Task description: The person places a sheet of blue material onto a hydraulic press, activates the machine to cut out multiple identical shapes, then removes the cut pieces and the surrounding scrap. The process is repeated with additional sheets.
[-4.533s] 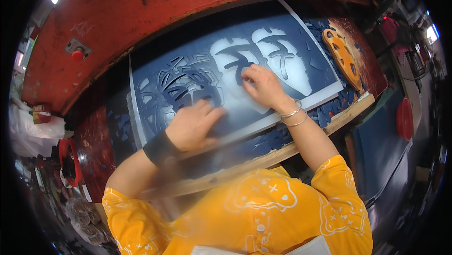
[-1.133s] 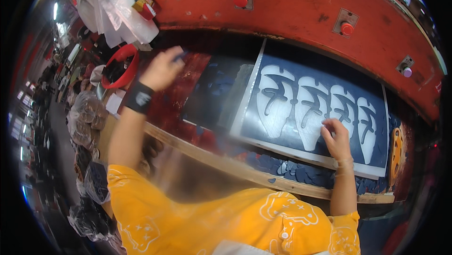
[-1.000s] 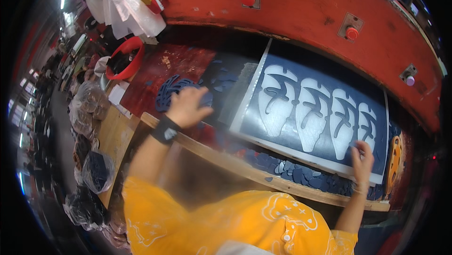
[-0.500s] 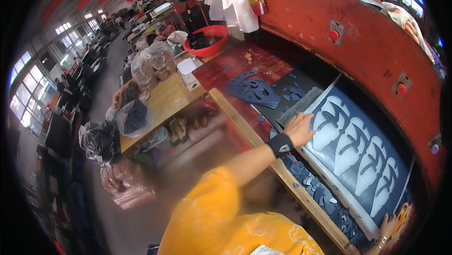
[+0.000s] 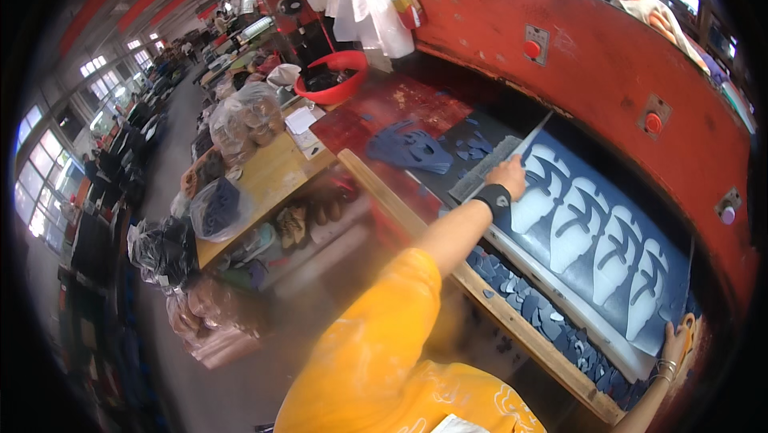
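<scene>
A blue sheet (image 5: pixel 582 169) with several cut-out shoe-upper shapes lies on a pale board (image 5: pixel 560 295), whose surface shows white through the openings. My left hand (image 5: pixel 507 176), with a black wristband, is closed at the sheet's left edge; the fingertips are partly hidden. At the sheet's near right corner is my right hand (image 5: pixel 675 342), its fingers stretched out along the edge. Orange-handled scissors (image 5: pixel 689 324) lie right beside those fingers. A stack of cut blue pieces (image 5: pixel 410 147) rests on the worktop left of the board.
A red machine beam (image 5: pixel 592 49) with buttons runs behind the board. Blue scraps (image 5: pixel 532 305) fill the gap before a wooden rail (image 5: pixel 480 293). A red basin (image 5: pixel 344 85) stands far left, near a wooden table (image 5: pixel 272 165) with bagged items.
My left hand has moved farther along the sheet's left edge, its fingers drawn closer together. My right hand has shifted away from me along the right edge. The view has turned slightly.
</scene>
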`<action>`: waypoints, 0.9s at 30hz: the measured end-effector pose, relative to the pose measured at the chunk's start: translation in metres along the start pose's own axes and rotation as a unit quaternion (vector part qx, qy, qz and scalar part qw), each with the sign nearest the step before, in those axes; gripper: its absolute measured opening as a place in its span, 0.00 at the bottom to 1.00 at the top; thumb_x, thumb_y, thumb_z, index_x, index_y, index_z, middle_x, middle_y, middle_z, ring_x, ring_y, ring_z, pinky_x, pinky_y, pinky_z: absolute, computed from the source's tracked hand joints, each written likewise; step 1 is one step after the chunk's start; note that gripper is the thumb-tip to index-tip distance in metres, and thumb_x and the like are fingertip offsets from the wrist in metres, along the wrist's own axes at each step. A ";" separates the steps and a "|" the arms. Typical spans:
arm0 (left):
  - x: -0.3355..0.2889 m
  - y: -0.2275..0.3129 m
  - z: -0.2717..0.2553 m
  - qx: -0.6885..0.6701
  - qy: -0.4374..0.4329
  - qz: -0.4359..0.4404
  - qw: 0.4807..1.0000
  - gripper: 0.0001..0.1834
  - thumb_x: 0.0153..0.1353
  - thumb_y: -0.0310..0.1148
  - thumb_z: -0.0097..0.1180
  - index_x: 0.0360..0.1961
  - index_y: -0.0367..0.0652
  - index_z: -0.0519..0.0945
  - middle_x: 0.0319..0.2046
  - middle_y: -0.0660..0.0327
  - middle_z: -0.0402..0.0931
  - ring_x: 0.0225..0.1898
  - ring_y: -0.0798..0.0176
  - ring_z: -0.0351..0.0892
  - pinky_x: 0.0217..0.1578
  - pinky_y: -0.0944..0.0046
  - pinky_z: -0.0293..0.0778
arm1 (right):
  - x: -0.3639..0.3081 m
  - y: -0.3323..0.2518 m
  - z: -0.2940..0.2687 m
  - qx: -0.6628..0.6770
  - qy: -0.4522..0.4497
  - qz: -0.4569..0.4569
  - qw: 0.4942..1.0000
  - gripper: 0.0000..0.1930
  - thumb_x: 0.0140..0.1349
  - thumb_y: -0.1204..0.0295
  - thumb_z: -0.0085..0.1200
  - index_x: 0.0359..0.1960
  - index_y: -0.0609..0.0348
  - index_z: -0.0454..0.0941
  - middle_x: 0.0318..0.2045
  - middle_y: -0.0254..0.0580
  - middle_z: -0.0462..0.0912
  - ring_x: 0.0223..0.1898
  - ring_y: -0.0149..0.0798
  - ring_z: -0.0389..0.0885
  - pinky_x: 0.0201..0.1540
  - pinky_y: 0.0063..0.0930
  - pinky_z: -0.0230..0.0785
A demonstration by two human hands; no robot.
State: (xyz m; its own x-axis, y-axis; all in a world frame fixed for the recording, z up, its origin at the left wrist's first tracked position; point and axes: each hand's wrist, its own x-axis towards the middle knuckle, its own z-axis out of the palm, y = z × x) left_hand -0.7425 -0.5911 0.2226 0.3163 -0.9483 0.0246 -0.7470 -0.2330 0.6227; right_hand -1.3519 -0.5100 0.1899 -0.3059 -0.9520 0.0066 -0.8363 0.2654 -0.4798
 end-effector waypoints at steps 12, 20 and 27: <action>-0.067 -0.088 -0.036 -0.018 0.003 0.132 0.991 0.26 0.59 0.31 0.59 0.58 0.36 0.71 0.33 0.57 0.77 0.31 0.66 0.78 0.33 0.67 0.73 | -0.173 -0.027 -0.024 0.118 -0.036 -0.017 0.992 0.15 0.62 0.68 0.56 0.46 0.63 0.72 0.20 0.34 0.72 0.22 0.29 0.69 0.27 0.25 0.63; -0.051 -0.080 -0.028 0.033 0.013 0.188 0.981 0.21 0.55 0.31 0.59 0.51 0.39 0.77 0.47 0.45 0.78 0.51 0.44 0.75 0.53 0.54 0.69 | -0.177 -0.045 -0.011 0.145 0.064 0.040 0.987 0.10 0.60 0.71 0.57 0.37 0.64 0.73 0.19 0.32 0.71 0.21 0.26 0.67 0.26 0.23 0.61; -0.065 -0.060 -0.026 0.172 0.131 0.289 0.933 0.20 0.53 0.32 0.62 0.48 0.41 0.80 0.41 0.48 0.78 0.47 0.46 0.76 0.50 0.53 0.71 | -0.143 0.031 -0.040 -0.056 0.221 -0.068 0.971 0.28 0.53 0.67 0.64 0.55 0.63 0.69 0.47 0.50 0.76 0.52 0.45 0.73 0.55 0.37 0.65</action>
State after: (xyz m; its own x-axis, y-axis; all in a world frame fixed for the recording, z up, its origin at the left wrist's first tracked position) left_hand -0.7033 -0.5095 0.2040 -0.0982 -0.8625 0.4964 -0.9663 0.2020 0.1599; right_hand -1.3522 -0.3592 0.2094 -0.3332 -0.8278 0.4514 -0.9196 0.1796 -0.3494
